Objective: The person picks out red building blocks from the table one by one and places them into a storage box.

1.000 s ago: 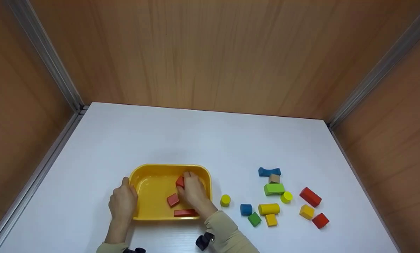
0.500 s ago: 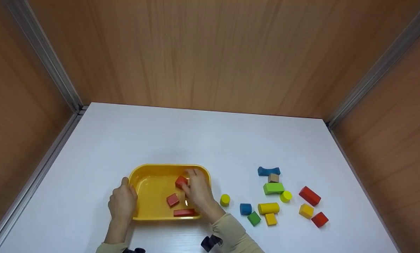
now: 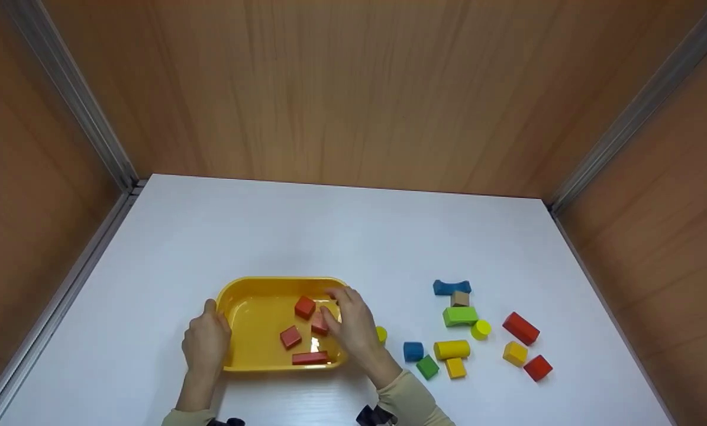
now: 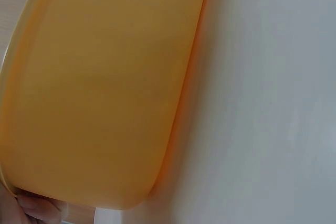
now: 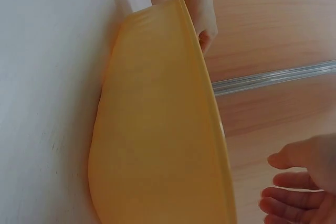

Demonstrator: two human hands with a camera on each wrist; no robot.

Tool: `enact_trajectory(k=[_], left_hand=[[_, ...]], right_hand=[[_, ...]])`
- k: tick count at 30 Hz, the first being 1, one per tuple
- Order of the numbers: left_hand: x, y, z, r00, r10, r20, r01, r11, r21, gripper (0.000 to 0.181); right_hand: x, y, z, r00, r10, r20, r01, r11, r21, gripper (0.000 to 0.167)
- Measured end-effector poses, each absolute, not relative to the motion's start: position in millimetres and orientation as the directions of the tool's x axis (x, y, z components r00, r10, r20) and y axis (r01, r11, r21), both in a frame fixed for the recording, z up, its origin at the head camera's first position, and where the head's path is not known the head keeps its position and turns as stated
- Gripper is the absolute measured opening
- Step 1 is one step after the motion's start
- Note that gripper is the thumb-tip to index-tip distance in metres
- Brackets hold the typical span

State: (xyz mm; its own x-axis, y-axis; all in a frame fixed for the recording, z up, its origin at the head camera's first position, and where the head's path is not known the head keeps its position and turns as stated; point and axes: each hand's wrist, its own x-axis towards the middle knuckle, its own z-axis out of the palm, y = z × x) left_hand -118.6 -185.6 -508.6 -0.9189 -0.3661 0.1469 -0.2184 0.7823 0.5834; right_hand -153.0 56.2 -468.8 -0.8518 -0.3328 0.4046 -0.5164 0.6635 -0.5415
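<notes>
The tray [image 3: 252,325] sits on the white table [image 3: 294,231], low in the head frame and a little left of centre. The left hand [image 3: 206,342] grips its left rim. The right hand [image 3: 358,324] hangs over the tray's right end, fingers loosely parted, thumb well away from them, holding nothing. Four red blocks lie in the tray's right half: an upper one [image 3: 304,307], a right one [image 3: 319,324] just beside the right thumb, a left one [image 3: 290,337] and a long one [image 3: 309,358] near the bottom wall.

Just right of the tray, a yellow disc [image 3: 381,334] is partly hidden by the right hand. Towards the lower right of the frame are a blue cylinder [image 3: 413,351], a green cube [image 3: 428,367], a yellow cylinder [image 3: 452,349], a lime block [image 3: 459,316] and, farthest right, a red cube [image 3: 538,367]
</notes>
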Motion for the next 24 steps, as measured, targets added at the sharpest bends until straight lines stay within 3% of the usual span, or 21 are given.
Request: enact_trajectory(k=[17, 24], left_hand=[[-121, -185, -509, -0.914, -0.388, 0.12, -0.258, 0.783, 0.565, 0.021], [-120, -186, -509, -0.92, -0.369, 0.133, -0.234, 0.788, 0.57, 0.017]], right_hand=[[-145, 101, -458, -0.885, -0.225, 0.408, -0.442, 0.681, -0.584, 0.023], [-145, 122, -459, -0.882, -0.207, 0.424, -0.43, 0.721, -0.543, 0.021]])
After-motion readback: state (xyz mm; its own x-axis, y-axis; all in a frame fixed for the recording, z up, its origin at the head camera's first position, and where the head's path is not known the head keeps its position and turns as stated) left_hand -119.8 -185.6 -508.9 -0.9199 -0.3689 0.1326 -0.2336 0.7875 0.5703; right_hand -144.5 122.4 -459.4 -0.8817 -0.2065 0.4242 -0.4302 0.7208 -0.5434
